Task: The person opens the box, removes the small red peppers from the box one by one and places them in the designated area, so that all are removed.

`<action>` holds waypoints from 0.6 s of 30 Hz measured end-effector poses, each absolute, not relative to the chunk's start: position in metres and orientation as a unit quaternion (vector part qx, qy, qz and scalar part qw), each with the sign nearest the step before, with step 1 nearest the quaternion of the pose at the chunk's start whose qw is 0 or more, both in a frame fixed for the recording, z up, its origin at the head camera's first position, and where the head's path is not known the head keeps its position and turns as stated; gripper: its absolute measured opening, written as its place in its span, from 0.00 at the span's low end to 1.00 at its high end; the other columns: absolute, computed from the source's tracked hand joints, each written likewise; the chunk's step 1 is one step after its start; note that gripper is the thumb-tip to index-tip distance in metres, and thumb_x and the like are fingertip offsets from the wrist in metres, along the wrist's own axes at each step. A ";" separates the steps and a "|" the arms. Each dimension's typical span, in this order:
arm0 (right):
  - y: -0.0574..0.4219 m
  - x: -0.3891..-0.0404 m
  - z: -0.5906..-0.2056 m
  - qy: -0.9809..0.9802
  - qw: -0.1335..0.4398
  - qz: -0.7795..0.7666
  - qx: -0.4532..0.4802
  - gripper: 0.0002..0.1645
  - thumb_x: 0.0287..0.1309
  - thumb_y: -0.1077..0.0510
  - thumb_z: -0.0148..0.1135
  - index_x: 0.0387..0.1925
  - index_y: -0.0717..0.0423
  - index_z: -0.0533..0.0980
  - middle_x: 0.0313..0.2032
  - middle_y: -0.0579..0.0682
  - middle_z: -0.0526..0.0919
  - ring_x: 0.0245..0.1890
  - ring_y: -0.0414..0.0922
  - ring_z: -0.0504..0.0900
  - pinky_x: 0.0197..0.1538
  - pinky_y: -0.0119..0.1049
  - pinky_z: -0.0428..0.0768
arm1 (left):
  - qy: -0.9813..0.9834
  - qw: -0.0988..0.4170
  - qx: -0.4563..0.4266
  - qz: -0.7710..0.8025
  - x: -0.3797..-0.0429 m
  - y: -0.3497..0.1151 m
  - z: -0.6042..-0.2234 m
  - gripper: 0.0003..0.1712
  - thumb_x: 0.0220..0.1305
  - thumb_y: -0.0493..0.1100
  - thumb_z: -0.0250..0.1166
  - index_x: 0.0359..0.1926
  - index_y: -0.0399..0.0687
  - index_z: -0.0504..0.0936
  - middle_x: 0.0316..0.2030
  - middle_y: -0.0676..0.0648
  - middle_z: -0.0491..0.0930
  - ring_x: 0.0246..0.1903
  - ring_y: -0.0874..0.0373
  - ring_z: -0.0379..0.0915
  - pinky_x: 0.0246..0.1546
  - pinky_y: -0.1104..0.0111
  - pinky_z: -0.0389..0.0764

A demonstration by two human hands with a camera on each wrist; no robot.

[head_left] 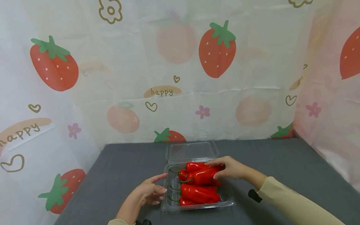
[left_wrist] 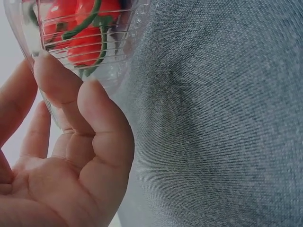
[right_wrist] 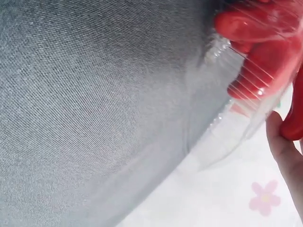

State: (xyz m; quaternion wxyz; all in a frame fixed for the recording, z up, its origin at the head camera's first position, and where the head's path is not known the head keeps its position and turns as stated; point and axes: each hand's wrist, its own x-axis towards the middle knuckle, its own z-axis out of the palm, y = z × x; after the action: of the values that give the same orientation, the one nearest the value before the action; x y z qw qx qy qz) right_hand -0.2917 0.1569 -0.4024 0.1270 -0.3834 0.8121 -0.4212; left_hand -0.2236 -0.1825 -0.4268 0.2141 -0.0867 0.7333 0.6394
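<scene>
Several glossy red peppers with green stems lie in a clear plastic container (head_left: pixel 171 207). My right hand (head_left: pixel 229 167) grips the wide end of a red pepper (head_left: pixel 203 177) in the container's back half, thumb at its near side and fingers over its top. In the right wrist view a fingertip (right_wrist: pixel 274 120) meets a red pepper (right_wrist: pixel 296 111) above the rim. My left hand (head_left: pixel 149 190) is at the container's left side, index finger stretched along the rim and the other fingers loosely bent. The left wrist view shows these fingers against the ribbed container wall (left_wrist: pixel 116 40).
The container's clear lid (head_left: pixel 192 151) is hinged back behind it, lying toward the far edge of the grey cloth-covered table (head_left: pixel 132 165). Printed curtains (head_left: pixel 135 78) with strawberries stand close behind the table and along both sides.
</scene>
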 end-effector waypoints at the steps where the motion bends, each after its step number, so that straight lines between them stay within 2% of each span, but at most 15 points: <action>1: 0.158 -0.291 -0.401 0.812 0.125 -0.424 -0.381 0.29 0.56 0.62 0.69 0.59 0.67 0.74 0.55 0.63 0.78 0.50 0.53 0.78 0.47 0.34 0.78 | 0.734 0.213 -0.087 0.639 -0.224 -0.183 -0.427 0.38 0.60 0.29 0.63 0.71 0.45 0.63 0.24 0.50 0.74 0.19 0.60 0.73 0.22 0.67 0.74; 8: 0.161 -0.288 -0.393 0.817 0.117 -0.429 -0.367 0.31 0.59 0.60 0.67 0.61 0.69 0.71 0.55 0.63 0.78 0.50 0.54 0.79 0.49 0.38 0.79 | 0.735 0.212 -0.085 0.638 -0.223 -0.183 -0.428 0.39 0.60 0.29 0.63 0.72 0.45 0.63 0.24 0.50 0.74 0.20 0.60 0.73 0.23 0.66 0.74; 13: 0.165 -0.286 -0.391 0.821 0.124 -0.441 -0.341 0.32 0.60 0.60 0.66 0.63 0.69 0.69 0.52 0.62 0.79 0.47 0.54 0.79 0.45 0.37 0.80 | 0.736 0.215 -0.083 0.637 -0.223 -0.183 -0.428 0.39 0.61 0.30 0.63 0.72 0.45 0.62 0.24 0.51 0.73 0.20 0.60 0.73 0.24 0.66 0.75; 18: 0.169 -0.285 -0.389 0.814 0.133 -0.471 -0.313 0.34 0.63 0.58 0.64 0.66 0.67 0.65 0.51 0.61 0.79 0.47 0.53 0.79 0.43 0.40 0.82 | 0.734 0.217 -0.083 0.638 -0.224 -0.183 -0.427 0.39 0.61 0.30 0.63 0.72 0.45 0.62 0.24 0.50 0.73 0.20 0.60 0.73 0.23 0.67 0.74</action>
State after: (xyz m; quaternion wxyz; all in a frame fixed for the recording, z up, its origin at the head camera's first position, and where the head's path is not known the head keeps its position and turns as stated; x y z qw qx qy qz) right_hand -0.2849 0.1693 -0.3889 0.1325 -0.3134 0.8140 -0.4707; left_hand -0.2237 -0.1832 -0.4267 0.2169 -0.0829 0.7345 0.6377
